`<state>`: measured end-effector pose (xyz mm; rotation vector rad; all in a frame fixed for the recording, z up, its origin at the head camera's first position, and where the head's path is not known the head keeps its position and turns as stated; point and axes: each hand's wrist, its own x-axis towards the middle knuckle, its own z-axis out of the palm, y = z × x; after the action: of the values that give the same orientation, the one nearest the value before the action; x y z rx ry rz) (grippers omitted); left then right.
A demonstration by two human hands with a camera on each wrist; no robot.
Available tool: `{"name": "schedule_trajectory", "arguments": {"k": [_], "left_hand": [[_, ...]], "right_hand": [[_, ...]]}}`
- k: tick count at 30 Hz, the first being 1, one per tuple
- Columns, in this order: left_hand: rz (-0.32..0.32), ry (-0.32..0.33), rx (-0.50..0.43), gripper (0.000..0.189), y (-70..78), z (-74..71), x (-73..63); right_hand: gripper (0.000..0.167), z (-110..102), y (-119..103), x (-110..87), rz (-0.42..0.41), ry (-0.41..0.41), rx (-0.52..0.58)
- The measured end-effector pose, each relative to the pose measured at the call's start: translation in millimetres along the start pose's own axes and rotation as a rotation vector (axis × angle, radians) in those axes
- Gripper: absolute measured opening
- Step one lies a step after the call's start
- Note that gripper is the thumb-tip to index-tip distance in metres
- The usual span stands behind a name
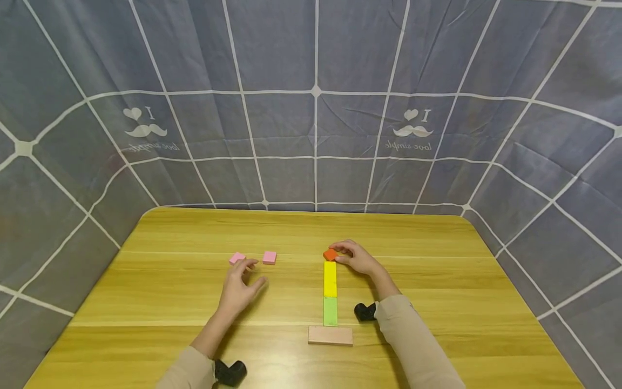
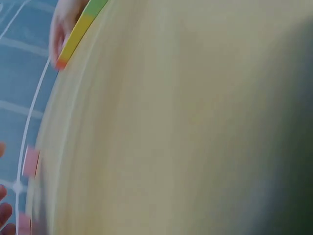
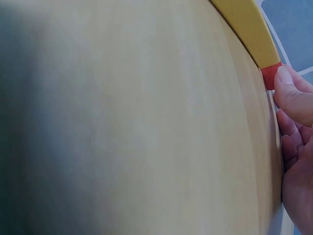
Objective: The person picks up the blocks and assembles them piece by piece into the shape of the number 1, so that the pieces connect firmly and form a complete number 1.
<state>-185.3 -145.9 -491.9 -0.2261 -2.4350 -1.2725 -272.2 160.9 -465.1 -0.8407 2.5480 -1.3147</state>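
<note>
Fingers (image 1: 344, 246) of the right hand (image 1: 358, 260) pinch the orange block (image 1: 330, 254), apparently to steady it against the yellow block (image 1: 330, 279) on the desk (image 1: 413, 237), while those of the left hand (image 1: 235, 293) hang loosely parted near two pink blocks (image 1: 269, 257)

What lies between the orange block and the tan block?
In the head view, the yellow block and then the green block lie there, in line.
</note>
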Motion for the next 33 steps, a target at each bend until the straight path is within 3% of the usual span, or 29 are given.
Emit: {"name": "schedule_trajectory", "arguments": {"k": [6,12,21,33], "left_hand": [[-0.028,0.100,0.112,0.042,-20.2,-17.0,13.8],[-0.069,0.176,0.170,0.045,-32.0,-21.7,19.3],[-0.188,0.193,0.217,0.048,-40.0,-21.5,15.7],[-0.234,0.174,0.244,0.051,-42.9,-22.0,14.4]], "right_hand": [[0.030,0.9,-0.6,0.7,0.010,0.006,-0.001],[0.030,1.2,-0.2,1.1,0.028,0.003,-0.017],[0.031,9.1,33.1,8.0,0.015,0.016,-0.015],[0.030,7.5,36.2,8.9,0.030,0.018,-0.023]]}}
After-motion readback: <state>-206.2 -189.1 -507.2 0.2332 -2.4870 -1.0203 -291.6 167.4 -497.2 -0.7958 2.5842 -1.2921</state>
